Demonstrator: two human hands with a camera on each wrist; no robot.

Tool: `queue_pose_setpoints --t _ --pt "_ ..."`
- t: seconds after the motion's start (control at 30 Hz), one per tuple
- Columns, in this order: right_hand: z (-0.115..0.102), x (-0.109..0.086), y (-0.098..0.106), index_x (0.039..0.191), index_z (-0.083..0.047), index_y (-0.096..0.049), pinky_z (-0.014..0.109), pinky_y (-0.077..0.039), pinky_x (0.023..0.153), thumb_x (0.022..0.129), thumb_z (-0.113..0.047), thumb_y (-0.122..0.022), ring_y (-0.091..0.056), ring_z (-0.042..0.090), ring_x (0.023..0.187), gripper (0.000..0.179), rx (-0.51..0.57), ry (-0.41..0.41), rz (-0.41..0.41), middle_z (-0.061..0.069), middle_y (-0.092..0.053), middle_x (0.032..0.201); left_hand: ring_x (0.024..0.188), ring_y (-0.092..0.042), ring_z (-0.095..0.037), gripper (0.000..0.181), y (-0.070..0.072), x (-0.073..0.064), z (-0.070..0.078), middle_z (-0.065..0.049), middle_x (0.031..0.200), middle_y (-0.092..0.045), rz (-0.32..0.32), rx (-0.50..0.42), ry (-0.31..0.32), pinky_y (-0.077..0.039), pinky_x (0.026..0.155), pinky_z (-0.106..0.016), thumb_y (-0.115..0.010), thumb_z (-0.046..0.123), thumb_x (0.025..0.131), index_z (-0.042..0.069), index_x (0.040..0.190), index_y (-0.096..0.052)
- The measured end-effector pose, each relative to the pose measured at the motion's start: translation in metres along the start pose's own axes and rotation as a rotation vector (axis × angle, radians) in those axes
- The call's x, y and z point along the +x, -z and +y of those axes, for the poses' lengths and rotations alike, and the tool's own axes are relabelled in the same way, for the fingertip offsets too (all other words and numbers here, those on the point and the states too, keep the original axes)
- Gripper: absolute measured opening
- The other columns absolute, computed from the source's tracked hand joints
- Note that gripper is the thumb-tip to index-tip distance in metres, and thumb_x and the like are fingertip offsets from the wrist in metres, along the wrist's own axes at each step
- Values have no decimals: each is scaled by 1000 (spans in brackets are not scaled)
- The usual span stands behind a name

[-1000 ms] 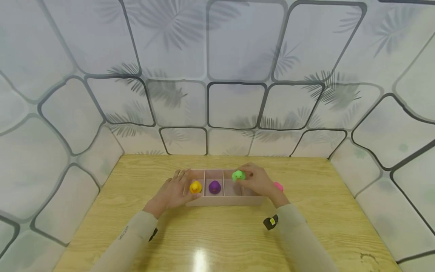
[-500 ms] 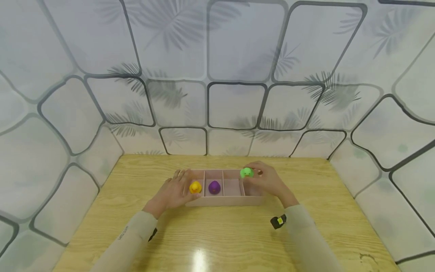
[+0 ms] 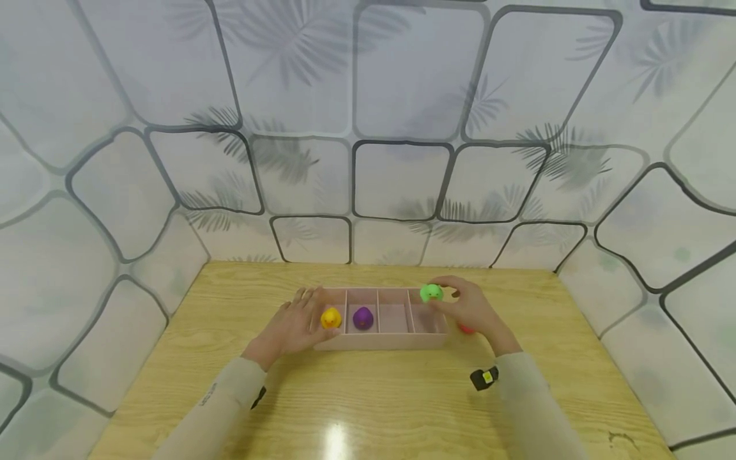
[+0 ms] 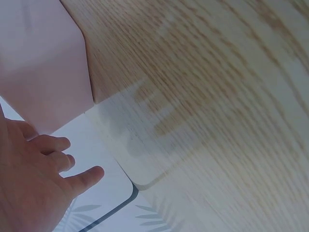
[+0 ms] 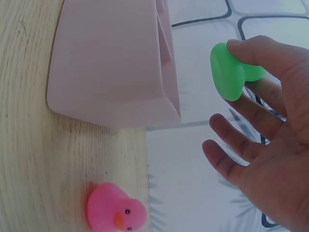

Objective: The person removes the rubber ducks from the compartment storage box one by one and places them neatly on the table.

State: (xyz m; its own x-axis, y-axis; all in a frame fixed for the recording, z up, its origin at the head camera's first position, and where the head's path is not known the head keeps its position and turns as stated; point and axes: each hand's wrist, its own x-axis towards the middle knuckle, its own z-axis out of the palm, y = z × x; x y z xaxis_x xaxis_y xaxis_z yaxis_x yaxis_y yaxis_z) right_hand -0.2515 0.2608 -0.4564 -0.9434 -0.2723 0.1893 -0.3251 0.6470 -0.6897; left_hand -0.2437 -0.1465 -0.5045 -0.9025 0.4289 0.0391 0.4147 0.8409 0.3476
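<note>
A pink divided box has a yellow rubber duck in its leftmost compartment and a purple rubber duck in the one beside it. My left hand rests on the box's left end, its fingers loosely extended and the thumb near the front rim. Above the rightmost compartment, my right hand pinches a green rubber duck between thumb and fingers. In the right wrist view the other fingers are spread apart from it. The two right compartments hold no duck.
A pink rubber duck sits on the wooden table just right of the box, mostly hidden behind my right hand in the head view. A patterned white wall stands behind the table and along both sides.
My right hand has moved rightward with the green rubber duck, from over the third compartment to over the rightmost one. The left hand and the box have stayed in place.
</note>
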Motion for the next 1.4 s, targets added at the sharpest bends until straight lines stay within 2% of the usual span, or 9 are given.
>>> queue_pose_setpoints --t 0.17,0.4,0.83,1.27,1.4 --pt "5 -7 10 130 -12 -73 54 -53 97 94 -26 -80 -65 34 126 39 -5 -5 15 10 -72 135 158 -26 -51 105 -1 0 0 -23 171 -31 7 0 -5 -34 117 -74 -53 77 95 6 167 -27" --pt "14 -15 23 134 -9 -71 56 -54 98 96 -25 -79 -64 38 128 42 -29 -36 37 14 -71 137 159 -23 -49 108 2 -2 1 -26 170 -30 -13 -16 17 -32 120 -73 -53 78 94 6 168 -24" --pt "33 -32 40 139 -6 -68 42 -53 94 97 -27 -77 -63 35 124 47 -48 -77 74 16 -71 136 159 -24 -49 108 0 -2 1 -24 170 -32 11 -19 15 -34 118 -73 -55 78 93 6 168 -24" --pt "45 -45 52 139 -5 -68 43 -54 92 99 -24 -76 -64 35 122 44 -91 -83 103 19 -70 137 159 -25 -48 106 -1 -2 1 -23 171 -32 14 -25 17 -33 118 -73 -57 75 94 6 168 -25" --pt "48 -48 55 140 -6 -67 36 -54 89 99 -25 -76 -65 26 118 46 -112 -97 118 17 -70 137 159 -25 -48 107 -1 -2 2 -23 170 -32 11 -20 16 -34 118 -73 -56 77 94 6 168 -24"
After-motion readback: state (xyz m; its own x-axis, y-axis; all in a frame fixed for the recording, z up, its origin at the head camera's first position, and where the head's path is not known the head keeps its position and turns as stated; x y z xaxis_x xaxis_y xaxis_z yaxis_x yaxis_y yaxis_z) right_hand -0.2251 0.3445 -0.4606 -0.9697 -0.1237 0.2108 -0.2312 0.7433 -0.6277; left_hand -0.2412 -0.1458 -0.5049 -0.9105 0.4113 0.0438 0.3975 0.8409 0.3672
